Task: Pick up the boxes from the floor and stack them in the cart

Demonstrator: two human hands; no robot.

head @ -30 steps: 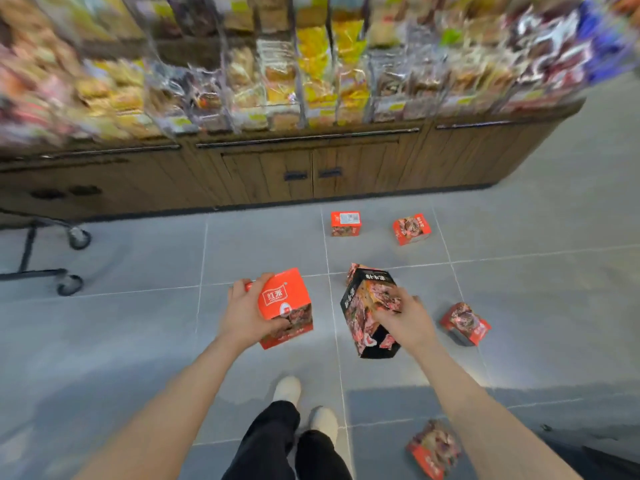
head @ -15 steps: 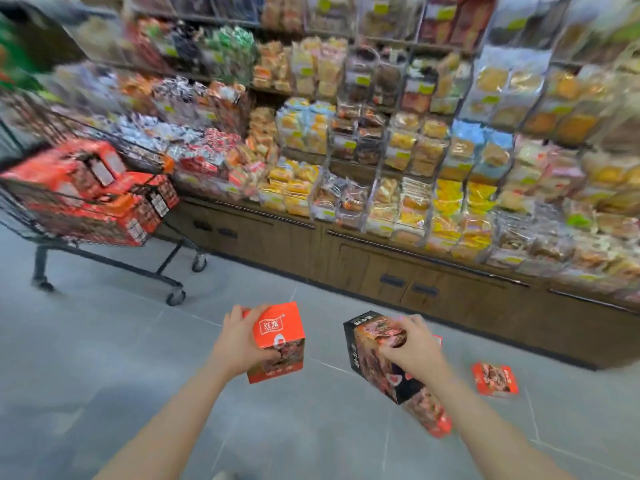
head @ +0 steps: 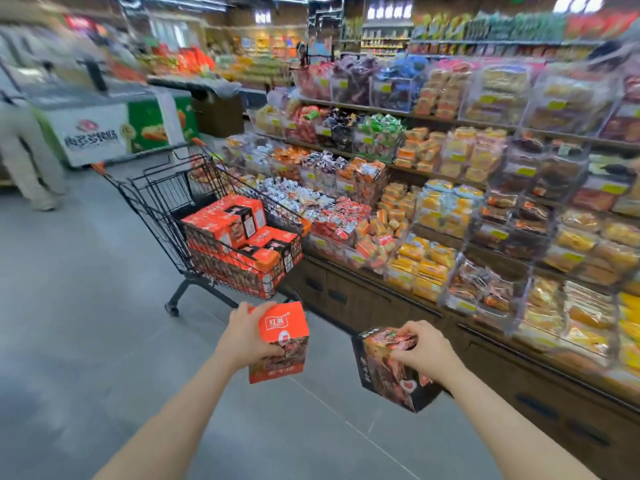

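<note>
- Orange box (head: 283,341) being carried in the air above the grey floor (head: 86,341), short of the cart; standing roughly upright, long axis near vertical, orange top panel with white label tipped toward the camera.
- Left hand (head: 246,337) gripping that box from its left side, fingers curling over the top edge, thumb pressing the near face.
- Black box (head: 388,370) being held lower and further right, leaning, long axis running from upper left down to lower right, black side panel facing left.
- Right hand (head: 424,351) clutching the black box at its upper end, fingers curling round the top flap.
- Black wire cart (head: 156,195) standing ahead, near the orange box and well apart from the black one, holding stacked boxes (head: 239,237) in orange, some showing black panels.
- Snack shelves (head: 450,202) running along the right, just beside the cart.
- Chest freezer (head: 104,129) sitting far left, blurred.
</note>
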